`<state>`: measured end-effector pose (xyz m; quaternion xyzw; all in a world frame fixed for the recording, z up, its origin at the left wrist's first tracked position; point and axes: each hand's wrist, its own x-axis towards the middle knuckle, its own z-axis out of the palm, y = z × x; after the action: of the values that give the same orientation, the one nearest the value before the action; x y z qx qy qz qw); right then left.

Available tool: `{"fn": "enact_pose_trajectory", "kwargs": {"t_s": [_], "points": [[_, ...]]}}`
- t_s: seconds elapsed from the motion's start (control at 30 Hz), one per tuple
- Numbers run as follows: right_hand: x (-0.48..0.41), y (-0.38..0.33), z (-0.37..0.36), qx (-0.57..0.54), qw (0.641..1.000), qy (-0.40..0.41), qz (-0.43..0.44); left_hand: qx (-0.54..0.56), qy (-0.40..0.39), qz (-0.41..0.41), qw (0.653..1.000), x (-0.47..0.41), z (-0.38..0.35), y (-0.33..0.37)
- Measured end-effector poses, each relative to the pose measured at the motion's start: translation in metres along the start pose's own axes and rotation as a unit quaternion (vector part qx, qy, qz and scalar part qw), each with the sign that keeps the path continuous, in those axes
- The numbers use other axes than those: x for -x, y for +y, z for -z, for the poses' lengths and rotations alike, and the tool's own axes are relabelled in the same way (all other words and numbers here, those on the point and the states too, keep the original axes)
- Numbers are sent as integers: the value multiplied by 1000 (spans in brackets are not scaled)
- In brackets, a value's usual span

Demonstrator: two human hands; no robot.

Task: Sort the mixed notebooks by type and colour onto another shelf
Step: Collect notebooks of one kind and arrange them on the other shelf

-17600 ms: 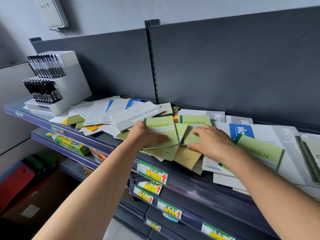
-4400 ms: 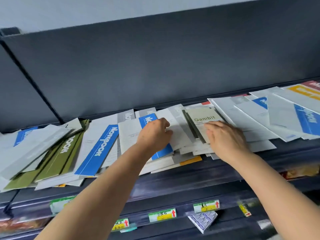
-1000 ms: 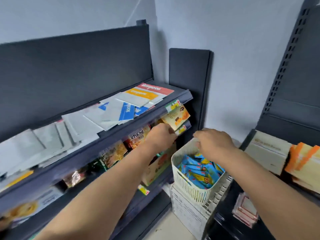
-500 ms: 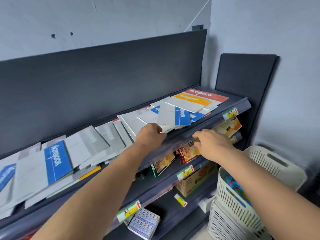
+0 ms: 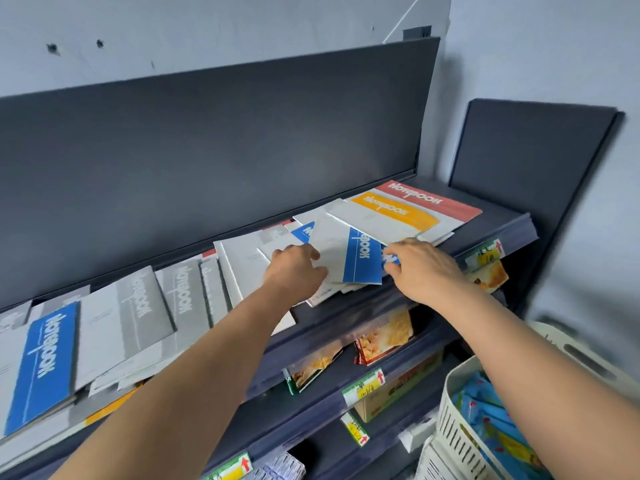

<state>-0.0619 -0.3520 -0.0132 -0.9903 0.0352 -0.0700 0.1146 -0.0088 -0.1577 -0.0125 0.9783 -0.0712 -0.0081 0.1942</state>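
White slotted plastic basket (image 5: 450, 410), low and right of the right hand (image 5: 420, 268): full of glossy blue packets (image 5: 491, 420). Dark metal shelf (image 5: 485, 223) carrying thin, flat, rectangular notebooks, overlapped. Blue-band notebook (image 5: 346, 254) on that shelf, between both sets of fingers, lying askew. Left hand (image 5: 294, 271) fingers (image 5: 313, 252) curled on its white left edge, gripping. Right fingers (image 5: 393, 252) curled, pinching its blue right corner. Beyond the right fingers: orange notebook (image 5: 391, 209), red notebook (image 5: 433, 202), matte covers. Left of the left fingers: grey notebooks (image 5: 138, 306), fanned.

Left hand (image 5: 294, 271) fingertips hidden, curled at blue-band notebook (image 5: 346, 258); price tags (image 5: 363, 388) unreadable; basket (image 5: 446, 417) cropped by frame edge.
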Motion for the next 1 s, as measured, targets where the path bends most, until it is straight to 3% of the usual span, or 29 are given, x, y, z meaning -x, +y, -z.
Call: {"fn": "enact_pose_trajectory", "kwargs": {"t_s": [0.27,0.4,0.67,0.83,1.0], "points": [[-100,43,-3,29,995,-68,66,-128,-62,30,989,-53,-16,28],[-120,51,-20,30,989,-116,87,-152,-51,47,986,-57,-21,31],[-110,38,-25,50,986,-14,160,-126,-31,92,987,-61,-21,32],[-116,46,-24,11,991,-83,106,-126,-7,137,982,-61,-23,37],[-106,41,-26,20,987,-88,137,-21,38,185,982,-58,-19,40]]}}
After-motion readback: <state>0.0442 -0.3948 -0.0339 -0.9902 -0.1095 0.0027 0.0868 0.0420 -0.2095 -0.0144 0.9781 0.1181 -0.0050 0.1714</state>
